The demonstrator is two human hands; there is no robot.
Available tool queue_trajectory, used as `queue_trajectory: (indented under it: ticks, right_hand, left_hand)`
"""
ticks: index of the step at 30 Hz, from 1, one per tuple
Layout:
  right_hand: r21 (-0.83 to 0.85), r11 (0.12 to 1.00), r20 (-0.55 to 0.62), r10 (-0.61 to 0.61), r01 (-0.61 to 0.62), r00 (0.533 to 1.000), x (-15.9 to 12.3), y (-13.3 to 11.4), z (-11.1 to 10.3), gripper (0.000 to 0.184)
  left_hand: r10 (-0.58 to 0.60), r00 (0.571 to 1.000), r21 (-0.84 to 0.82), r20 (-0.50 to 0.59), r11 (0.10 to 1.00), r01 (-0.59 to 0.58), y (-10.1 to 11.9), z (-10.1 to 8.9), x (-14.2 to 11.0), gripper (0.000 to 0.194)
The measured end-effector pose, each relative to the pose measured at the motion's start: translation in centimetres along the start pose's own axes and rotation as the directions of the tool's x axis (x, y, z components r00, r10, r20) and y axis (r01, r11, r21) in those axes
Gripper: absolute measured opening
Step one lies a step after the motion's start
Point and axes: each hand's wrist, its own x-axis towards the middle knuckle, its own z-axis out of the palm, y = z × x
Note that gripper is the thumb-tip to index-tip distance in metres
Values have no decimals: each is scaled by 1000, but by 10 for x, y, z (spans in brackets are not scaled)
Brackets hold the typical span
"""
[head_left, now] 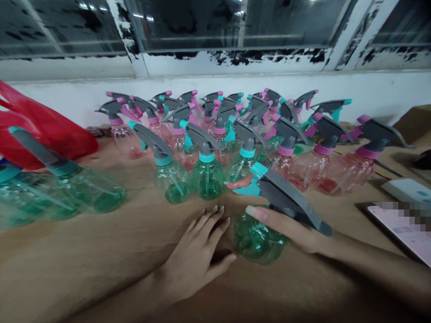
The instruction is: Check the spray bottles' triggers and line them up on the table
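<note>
My right hand (286, 226) is wrapped round the neck of a green spray bottle (259, 237) with a grey and teal trigger head. One finger reaches toward its teal trigger, and the thumb lies across the upper body. The bottle leans slightly, and part of its neck is hidden by the hand. My left hand (204, 251) rests on the wooden table (134, 264) just left of that bottle, fingers stretched out and holding nothing. Beyond it stand more green spray bottles (208, 179) with teal collars.
Several pink spray bottles (346, 172) stand among green ones toward the white wall (370, 89). More green bottles (104, 190) are at the left, near a red plastic bag (43, 125). A phone (400, 229) and a white box (407, 190) lie at the right.
</note>
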Motion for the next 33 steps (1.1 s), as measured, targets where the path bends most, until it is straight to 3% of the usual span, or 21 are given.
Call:
queue_trajectory:
  ticks: [33]
  right_hand:
    - [25,999,40,31,-32,999,0,-2,-3,24]
  left_hand:
    - [-2,1000,-13,10,1000,2,1,0,-1,60]
